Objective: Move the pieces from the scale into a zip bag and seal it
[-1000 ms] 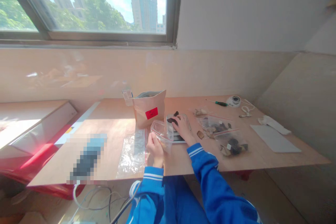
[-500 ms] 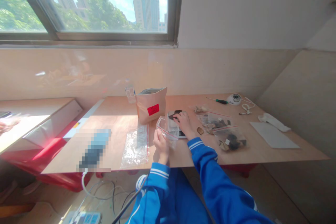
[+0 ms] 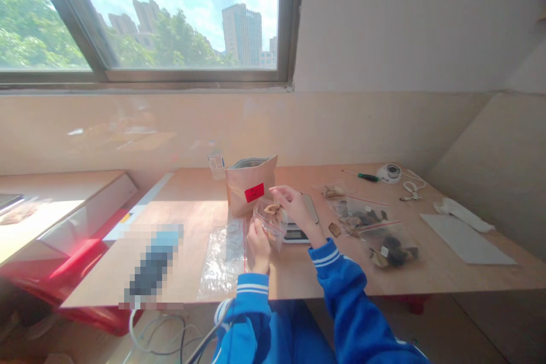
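Note:
My left hand [image 3: 259, 243] is closed on a small clear zip bag [image 3: 277, 239], holding its mouth upward. Brown, dried-looking pieces [image 3: 273, 211] are at the bag's mouth and inside it; they resemble dried mushroom slices. Just above the opening is my right hand [image 3: 296, 207], palm down, its fingers stretched out to the left and apart. Beneath the right hand and wrist lies a flat scale [image 3: 313, 210] with a grey plate and a small display, partly hidden. Behind the bag stands a brown paper pouch [image 3: 239, 185] with a red label, its top open.
A flat clear zip bag [image 3: 217, 264] lies left of my hands. Several filled bags [image 3: 392, 247] and one loose brown piece [image 3: 334, 230] are to the right. Farther off are a screwdriver [image 3: 367, 177], a dome camera [image 3: 389, 173], white sheet [image 3: 467, 239] and plastic bottle [image 3: 216, 164].
My right hand has moved from the scale plate to the bag's mouth. The dark pieces are off the plate, and brown pieces now show in the bag. The view has tilted upward slightly.

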Action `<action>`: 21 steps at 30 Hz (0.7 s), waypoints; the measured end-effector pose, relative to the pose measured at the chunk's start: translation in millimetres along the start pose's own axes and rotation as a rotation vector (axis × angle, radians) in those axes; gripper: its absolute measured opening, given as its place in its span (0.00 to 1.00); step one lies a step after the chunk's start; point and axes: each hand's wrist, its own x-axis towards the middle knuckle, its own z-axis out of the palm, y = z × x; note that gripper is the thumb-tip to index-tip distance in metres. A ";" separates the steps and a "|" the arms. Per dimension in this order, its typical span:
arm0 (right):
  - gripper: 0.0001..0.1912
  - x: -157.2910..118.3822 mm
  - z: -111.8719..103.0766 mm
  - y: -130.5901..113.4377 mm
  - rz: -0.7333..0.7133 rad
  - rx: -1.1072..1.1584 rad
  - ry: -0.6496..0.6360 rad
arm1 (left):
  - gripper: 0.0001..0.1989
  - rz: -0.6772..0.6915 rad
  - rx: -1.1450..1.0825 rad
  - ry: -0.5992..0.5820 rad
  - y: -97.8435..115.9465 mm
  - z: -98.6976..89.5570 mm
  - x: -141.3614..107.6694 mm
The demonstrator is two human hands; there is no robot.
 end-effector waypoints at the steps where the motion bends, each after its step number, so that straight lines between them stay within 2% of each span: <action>1: 0.16 1.4 -0.1 5.9 -0.029 -0.062 0.019 | 0.18 -0.020 0.001 0.003 0.2 0.1 -0.2; 3: 0.15 3.5 -3.8 26.5 -0.073 -0.244 0.089 | 0.18 -0.056 0.006 0.004 0.6 0.2 -0.3; 5: 0.15 3.9 -9.2 52.0 -0.075 -0.457 0.101 | 0.19 -0.078 0.004 -0.001 1.1 0.1 -0.7; 9: 0.18 -0.8 -16.0 87.6 0.022 -0.748 -0.069 | 0.19 -0.081 -0.002 -0.012 2.9 -0.9 -2.1; 11: 0.14 -4.0 -17.2 92.2 0.046 -0.818 -0.109 | 0.19 -0.081 -0.006 -0.016 3.9 -1.7 -2.7; 13: 0.11 -6.3 -18.5 90.4 0.042 -0.879 -0.096 | 0.19 -0.083 -0.010 -0.021 4.4 -2.3 -3.0; 16: 0.10 -8.6 -21.0 83.1 0.001 -0.942 -0.092 | 0.19 -0.087 -0.015 -0.025 3.7 -2.6 -3.0; 19: 0.11 -9.8 -23.5 77.6 -0.005 -0.933 -0.075 | 0.18 -0.094 -0.020 -0.025 1.4 -2.3 -3.0; 21: 0.11 -9.4 -25.3 75.9 0.046 -0.839 -0.011 | 0.19 -0.101 -0.023 -0.029 -0.1 -2.1 -2.9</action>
